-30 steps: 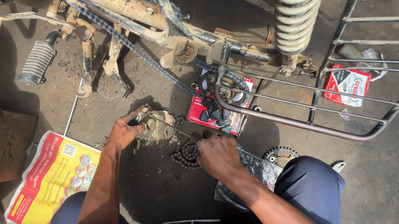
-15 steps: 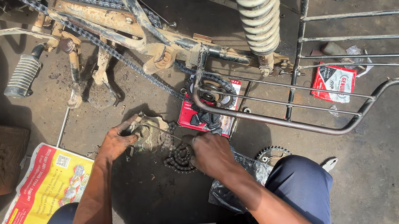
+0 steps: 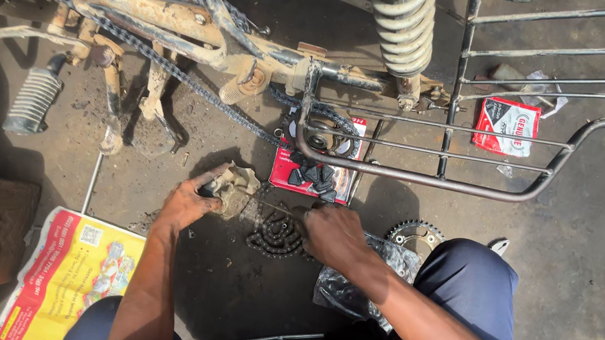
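At frame centre, our left hand [image 3: 187,205] grips a rag [image 3: 237,187]; the chain [image 3: 276,235] lies just left of our right hand [image 3: 333,233], whose grasp we cannot tell.

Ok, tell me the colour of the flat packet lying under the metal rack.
Red and white packet, seen best in the head view.

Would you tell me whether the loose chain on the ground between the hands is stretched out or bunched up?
Bunched up: the loose chain lies in a coiled heap on the ground, between the left hand and the right hand.
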### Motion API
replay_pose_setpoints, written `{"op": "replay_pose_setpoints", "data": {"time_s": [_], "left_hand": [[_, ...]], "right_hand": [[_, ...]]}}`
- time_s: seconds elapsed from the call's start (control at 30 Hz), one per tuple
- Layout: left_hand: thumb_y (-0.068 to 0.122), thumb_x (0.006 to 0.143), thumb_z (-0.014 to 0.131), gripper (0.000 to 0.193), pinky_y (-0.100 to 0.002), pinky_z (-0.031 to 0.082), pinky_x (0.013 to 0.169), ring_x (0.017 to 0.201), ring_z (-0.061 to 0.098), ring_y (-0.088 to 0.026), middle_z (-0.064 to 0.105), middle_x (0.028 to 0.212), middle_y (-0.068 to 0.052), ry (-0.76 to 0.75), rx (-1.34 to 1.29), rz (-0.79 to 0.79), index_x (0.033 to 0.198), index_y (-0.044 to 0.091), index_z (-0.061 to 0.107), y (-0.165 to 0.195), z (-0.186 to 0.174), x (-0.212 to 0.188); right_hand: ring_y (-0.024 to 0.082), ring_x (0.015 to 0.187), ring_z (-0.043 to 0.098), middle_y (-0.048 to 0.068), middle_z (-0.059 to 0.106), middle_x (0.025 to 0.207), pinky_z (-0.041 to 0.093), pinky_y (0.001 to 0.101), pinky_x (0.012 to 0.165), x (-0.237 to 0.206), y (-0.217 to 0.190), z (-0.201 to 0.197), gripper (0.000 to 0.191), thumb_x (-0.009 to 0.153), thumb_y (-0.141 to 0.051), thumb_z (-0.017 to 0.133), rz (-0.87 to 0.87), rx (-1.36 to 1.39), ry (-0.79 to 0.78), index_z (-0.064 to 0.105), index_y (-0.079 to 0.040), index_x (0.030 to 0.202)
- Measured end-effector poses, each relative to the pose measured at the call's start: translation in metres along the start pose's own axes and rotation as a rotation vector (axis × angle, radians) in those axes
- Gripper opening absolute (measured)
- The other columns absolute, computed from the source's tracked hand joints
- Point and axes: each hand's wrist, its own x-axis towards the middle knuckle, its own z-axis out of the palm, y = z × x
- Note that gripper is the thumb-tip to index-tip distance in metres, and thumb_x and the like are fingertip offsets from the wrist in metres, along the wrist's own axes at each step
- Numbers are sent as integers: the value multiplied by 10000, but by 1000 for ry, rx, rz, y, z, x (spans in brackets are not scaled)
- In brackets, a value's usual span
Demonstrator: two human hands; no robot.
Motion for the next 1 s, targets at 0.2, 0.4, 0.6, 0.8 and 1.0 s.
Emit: {"op": "replay_pose_setpoints", "data": {"time_s": [0.2,0.4,0.6,0.8,1.0], "left_hand": [[243,776,827,878,-402,422,1168,1351,575,-305,611,1447,-119,82,203,-74,1532,467,442,-6,5,2],[336,802,786,930,-390,208,1258,1490,403,-256,553,1528,-72,-21,108,-128,1564,527,288,-10,8,-4],[413,785,803,1041,-393,272,1251,1468,411,-309,485,1552,-101,-72,170,-119,1624,419,188,-5,13,-5],[332,719,844,1043,-452,324,1237,1448,409,-371,512,1560,-110,222,343,-19,1615,232,319,1,10,-8],[330,782,822,902,-564,97,1305,1465,406,-286,464,1596,-13,82,399,-11,1570,286,384,-17,10,-5]], "right_hand": [[327,845,745,138,738,894,590,484,750,-5,7,4,256,867,-151,707,96,18,-73,723,-120,1120],[333,900,717,157,713,968,577,479,800,1,-12,24,228,845,-161,743,33,-24,-210,727,-54,1045],[296,858,750,91,738,930,597,453,783,-4,8,-15,165,919,-187,668,158,-48,-132,745,-119,1048],[402,889,709,181,739,915,551,522,794,-9,18,-57,368,873,-217,695,234,183,37,698,-280,1236],[384,954,714,186,747,952,546,507,865,-10,43,-59,279,787,-154,744,311,130,-24,726,-135,1064]]}}
